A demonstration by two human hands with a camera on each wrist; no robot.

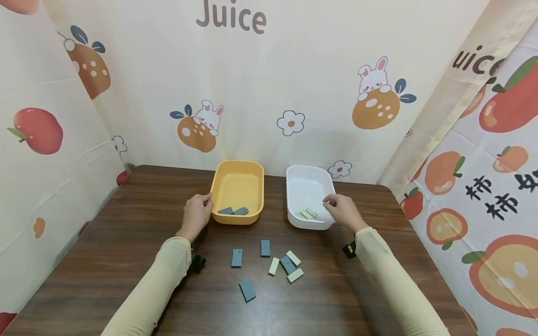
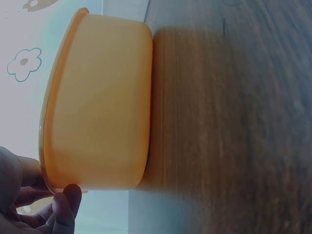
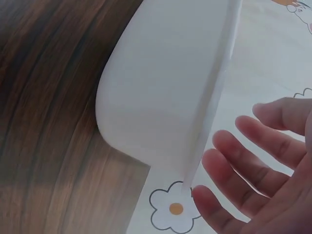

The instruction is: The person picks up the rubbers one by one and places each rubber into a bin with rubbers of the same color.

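My left hand [image 1: 196, 214] pinches the left rim of the yellow bin [image 1: 237, 163]. In the left wrist view its fingertips [image 2: 73, 195] lie against the outside of the bin near a corner. Two grey-blue blocks [image 1: 241, 211] lie inside that bin. Over the right rim of the white bin [image 1: 308, 225], my right hand [image 1: 342, 210] hovers with loosely bent fingers. Spread apart, its fingers [image 3: 243, 161] hold nothing in the right wrist view. Several pale cream blocks [image 1: 311, 213] rest in the white bin's near end.
On the dark wooden table [image 1: 201, 303], nearer me, lie more blocks: separate grey-blue ones [image 1: 247, 290] and a cluster of cream ones [image 1: 295, 275] around a grey-blue block [image 1: 287, 264]. A printed curtain [image 1: 252, 84] hangs behind the bins.
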